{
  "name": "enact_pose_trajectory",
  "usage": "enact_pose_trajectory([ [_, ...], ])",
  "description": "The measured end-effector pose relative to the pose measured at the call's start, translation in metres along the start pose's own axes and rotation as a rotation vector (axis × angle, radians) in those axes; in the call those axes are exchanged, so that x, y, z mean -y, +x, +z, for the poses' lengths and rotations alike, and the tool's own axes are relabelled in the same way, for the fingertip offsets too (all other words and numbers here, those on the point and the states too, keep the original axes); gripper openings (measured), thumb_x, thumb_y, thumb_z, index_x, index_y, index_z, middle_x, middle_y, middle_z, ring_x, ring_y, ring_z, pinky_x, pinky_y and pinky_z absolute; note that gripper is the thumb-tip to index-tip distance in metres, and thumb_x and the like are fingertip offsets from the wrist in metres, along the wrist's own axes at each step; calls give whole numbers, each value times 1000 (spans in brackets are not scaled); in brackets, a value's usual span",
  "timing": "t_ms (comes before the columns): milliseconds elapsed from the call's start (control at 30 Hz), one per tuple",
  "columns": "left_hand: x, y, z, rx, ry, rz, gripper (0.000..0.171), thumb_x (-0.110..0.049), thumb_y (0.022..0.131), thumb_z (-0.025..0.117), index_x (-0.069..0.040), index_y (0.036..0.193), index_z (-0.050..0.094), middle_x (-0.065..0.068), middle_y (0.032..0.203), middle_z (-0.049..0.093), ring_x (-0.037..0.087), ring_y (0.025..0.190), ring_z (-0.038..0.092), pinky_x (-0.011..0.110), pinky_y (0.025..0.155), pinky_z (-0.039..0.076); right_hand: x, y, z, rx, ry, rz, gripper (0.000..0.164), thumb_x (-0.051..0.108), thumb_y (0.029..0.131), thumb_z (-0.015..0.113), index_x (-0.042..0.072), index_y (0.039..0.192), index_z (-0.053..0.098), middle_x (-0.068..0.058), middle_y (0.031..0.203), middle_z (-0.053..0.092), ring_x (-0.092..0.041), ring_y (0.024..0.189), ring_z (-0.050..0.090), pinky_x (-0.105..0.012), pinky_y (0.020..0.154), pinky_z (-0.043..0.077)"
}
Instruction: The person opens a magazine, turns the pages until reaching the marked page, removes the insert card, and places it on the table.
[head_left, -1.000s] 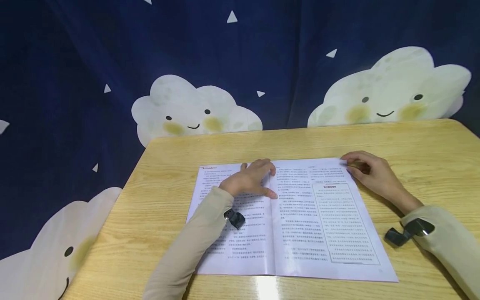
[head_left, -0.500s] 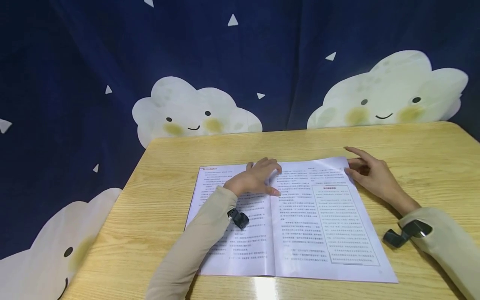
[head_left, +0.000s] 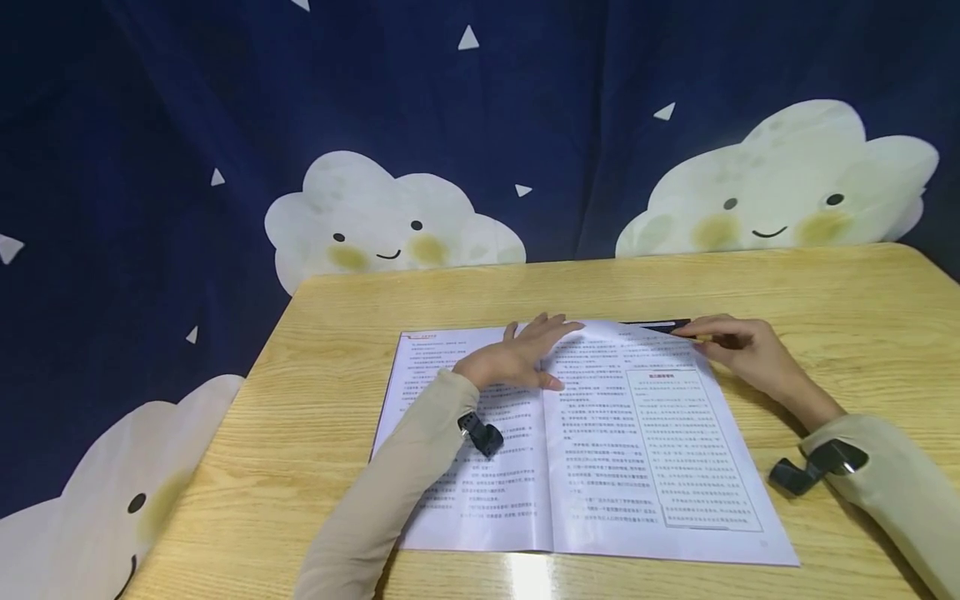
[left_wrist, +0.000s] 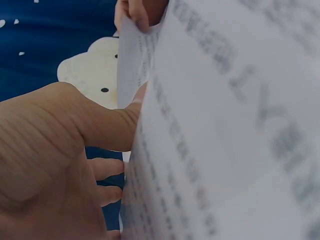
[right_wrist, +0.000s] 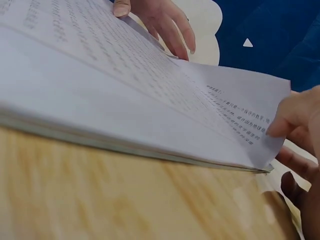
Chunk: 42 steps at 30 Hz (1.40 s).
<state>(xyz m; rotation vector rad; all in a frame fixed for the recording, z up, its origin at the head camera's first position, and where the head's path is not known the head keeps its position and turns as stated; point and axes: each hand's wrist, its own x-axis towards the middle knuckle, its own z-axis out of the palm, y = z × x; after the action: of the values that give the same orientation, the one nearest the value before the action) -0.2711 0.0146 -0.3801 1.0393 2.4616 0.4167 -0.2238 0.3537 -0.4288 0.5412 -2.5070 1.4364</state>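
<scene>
An open magazine with printed text lies on the wooden table. My right hand pinches the far right corner of its right page, thumb on the printed side. That corner is bent up off the sheets below, and a dark strip of the page underneath shows along the far edge. Across the fold near the top, my left hand rests with spread fingers, its thumb on the paper. In the left wrist view the left thumb meets the paper while other fingers reach past its edge.
The light wooden table extends around the magazine. Behind it hangs a dark blue curtain with white clouds and triangles. A black strap camera sits on each wrist, the right one jutting out beside the magazine's right edge.
The right fingers have gone from the page's corner to a pinch on it, lifting and bending it leftward, which bares the dark strip. My left fingers have straightened and slid slightly right.
</scene>
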Motion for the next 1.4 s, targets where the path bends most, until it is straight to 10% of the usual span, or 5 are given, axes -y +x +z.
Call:
enact_pose_trajectory([
  [233,-1,1,1,-24,14,-9,97,-32,86,71,-29,156,4,2,163,3,23,148,-4,56,115,-2,4,0,-3,47,97,-23,30,-16,88,54,-2,108,72,0,111,69,-4,108,57,-12,84,44],
  [533,-3,1,1,-113,32,-43,106,-33,80,78,-25,157,5,2,160,16,18,148,7,51,117,3,0,-1,-2,-198,-68,95,25,-12,89,47,-7,94,71,29,92,62,7,72,56,-12,57,43],
  [933,1,-1,-1,-113,70,17,82,-39,85,72,-19,152,29,2,158,25,26,148,10,56,115,9,-3,1,-1,-154,-193,113,21,-1,92,56,9,100,73,-9,104,69,6,89,56,-9,73,40],
  [1400,2,-3,0,-147,48,37,68,-39,94,62,-18,151,31,4,155,32,20,145,22,49,116,14,-3,2,1,-130,-229,105,25,-5,90,57,8,106,71,-3,109,62,-1,90,52,-14,70,37],
])
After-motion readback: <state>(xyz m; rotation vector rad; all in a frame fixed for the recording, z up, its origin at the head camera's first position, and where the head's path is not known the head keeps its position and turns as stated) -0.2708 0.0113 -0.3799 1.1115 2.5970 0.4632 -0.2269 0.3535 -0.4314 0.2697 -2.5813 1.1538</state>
